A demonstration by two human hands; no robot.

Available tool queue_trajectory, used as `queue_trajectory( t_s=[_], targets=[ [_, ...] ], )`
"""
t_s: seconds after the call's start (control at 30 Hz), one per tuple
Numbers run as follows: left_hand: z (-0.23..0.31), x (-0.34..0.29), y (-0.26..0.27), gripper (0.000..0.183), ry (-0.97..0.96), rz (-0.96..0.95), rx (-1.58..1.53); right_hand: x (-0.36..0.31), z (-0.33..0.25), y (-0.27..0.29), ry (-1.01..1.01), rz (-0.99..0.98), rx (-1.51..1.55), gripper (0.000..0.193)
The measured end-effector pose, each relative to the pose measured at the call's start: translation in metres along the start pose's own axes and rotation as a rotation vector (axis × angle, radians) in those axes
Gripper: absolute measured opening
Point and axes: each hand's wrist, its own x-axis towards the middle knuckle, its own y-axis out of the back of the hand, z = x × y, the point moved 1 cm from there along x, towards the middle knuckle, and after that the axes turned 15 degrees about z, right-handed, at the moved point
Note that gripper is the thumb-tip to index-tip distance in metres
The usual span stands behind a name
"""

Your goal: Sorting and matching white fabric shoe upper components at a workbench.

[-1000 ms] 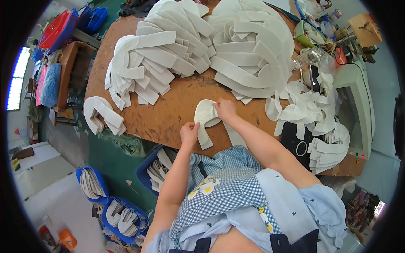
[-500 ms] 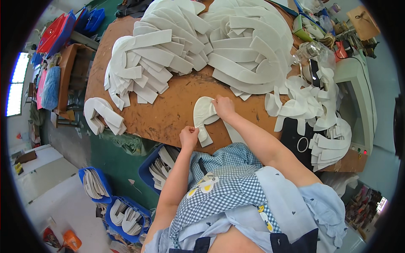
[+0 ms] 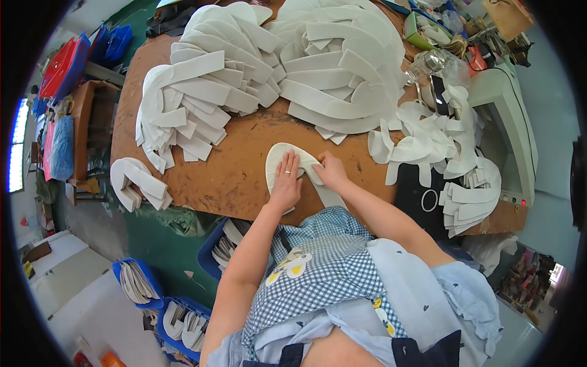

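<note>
A white U-shaped padded piece point(image 3: 279, 154) lies on the brown worktable near its front edge, its curved end pointing away from me. My left hand point(image 3: 287, 182) lies flat on the left side of its curve, fingers stretched out, a ring on one finger. At the inner edge of its right arm, my right hand point(image 3: 332, 172) has thumb and fingers closed on the piece. That right arm runs down toward my checked apron point(image 3: 324, 269). The lower end of the left arm is mostly hidden under my left hand and wrist.
Large fanned stacks of similar white pieces point(image 3: 342, 73) cover the table's point(image 3: 244, 156) far side. A small stack point(image 3: 139, 181) sits at the left corner. Loose white cutouts point(image 3: 422, 144) and a grey machine point(image 3: 510, 122) are on the right. Blue baskets point(image 3: 153, 278) of pieces stand at lower left.
My left hand has gone from pinching the left arm's lower end to lying flat on the curve. My right hand has shifted from the top of the curve down to the right arm.
</note>
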Motion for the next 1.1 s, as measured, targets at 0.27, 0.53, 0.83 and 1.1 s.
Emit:
queue_trajectory(
  t_s=[0.27,0.53,0.83,1.1],
  targets=[
    [0.010,0.006,-0.007,0.070,-0.047,-0.065,0.148,-0.010,0.014,0.020,-0.013,-0.020,-0.135,0.037],
    [-0.018,0.014,-0.001,0.061,-0.033,-0.055,0.148,-0.020,-0.014,-0.002,0.661,-0.090,-0.033,0.071],
    [-0.033,0.058,0.011,0.064,-0.031,0.127,0.386,-0.048,0.006,0.010,0.704,-0.228,-0.337,0.083],
    [-0.004,-0.041,-0.009,0.070,0.086,0.177,0.410,-0.050,0.016,0.010,0.683,-0.219,-0.253,0.082]
  ],
)
